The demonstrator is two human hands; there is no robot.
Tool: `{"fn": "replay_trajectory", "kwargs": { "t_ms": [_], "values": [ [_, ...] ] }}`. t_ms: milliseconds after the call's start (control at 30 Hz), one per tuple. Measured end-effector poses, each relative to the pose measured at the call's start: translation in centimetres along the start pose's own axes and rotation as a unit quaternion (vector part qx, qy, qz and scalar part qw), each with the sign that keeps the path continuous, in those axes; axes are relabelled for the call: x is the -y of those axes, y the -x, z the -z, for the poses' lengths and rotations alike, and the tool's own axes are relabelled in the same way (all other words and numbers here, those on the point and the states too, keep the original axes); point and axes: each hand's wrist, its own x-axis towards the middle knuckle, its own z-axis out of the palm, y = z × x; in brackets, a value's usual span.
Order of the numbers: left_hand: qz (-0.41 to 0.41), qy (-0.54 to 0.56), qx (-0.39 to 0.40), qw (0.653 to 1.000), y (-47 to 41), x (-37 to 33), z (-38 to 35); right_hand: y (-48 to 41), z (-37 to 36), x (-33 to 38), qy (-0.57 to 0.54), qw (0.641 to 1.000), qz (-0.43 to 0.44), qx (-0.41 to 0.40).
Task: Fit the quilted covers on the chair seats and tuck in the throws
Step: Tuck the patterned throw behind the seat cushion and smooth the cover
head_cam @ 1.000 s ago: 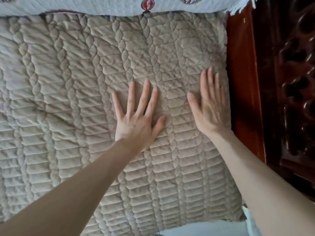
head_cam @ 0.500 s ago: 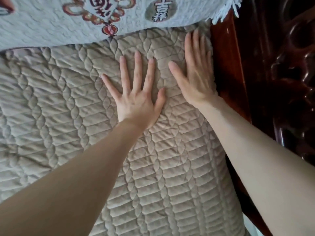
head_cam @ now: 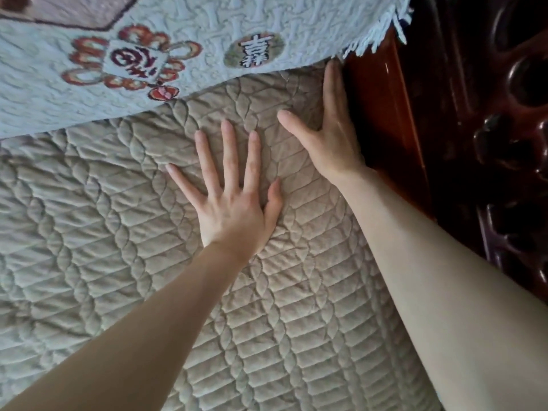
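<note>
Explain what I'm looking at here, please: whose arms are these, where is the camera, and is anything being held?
No machine here: a person wears a wide-angle camera on the head, looking down at their own bare arms. There is only this one view. The left hand lies flat with spread fingers on a beige quilted seat cover. The right hand presses flat along the cover's right edge, beside the glossy reddish-brown wooden chair frame. Behind the hands hangs a pale blue textured throw with red knot patterns and a white fringe, overlapping the back of the cover. Nothing is held; both hands are open, seemingly smoothing the cover toward the back corner.
</note>
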Motion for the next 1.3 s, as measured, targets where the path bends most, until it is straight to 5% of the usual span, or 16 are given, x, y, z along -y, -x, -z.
{"fn": "replay_trajectory", "kwargs": {
  "t_ms": [233, 467, 1000, 1300],
  "values": [
    [-0.017, -0.003, -0.009, 1.000, 0.1, 0.2, -0.8, -0.1, -0.3, 0.2, -0.039, 0.998, -0.017, -0.041],
    [-0.018, 0.005, -0.017, 1.000, 0.1, 0.4, -1.3, -0.2, 0.1, 2.1, 0.070, 0.978, 0.164, -0.108],
    [-0.026, 0.005, -0.044, 0.999, 0.2, 0.5, -1.3, -2.9, 1.6, 1.8, 0.100, 0.992, 0.059, 0.047],
    [-0.034, -0.016, -0.019, 0.999, 0.3, 0.3, -0.6, -4.4, 0.4, 1.6, -0.066, 0.997, 0.033, 0.025]
  ]
}}
